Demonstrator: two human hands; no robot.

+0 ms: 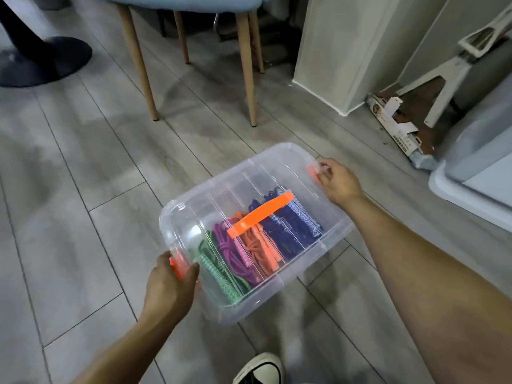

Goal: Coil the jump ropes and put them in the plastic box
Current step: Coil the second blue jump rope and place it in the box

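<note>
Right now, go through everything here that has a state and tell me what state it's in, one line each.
plastic box: held off the floor at both ends
lid: on the box
orange carry handle: lying flat on lid
jump ropes: coiled, inside box
left hand: grips left orange latch
right hand: fingers curled on right orange latch
</note>
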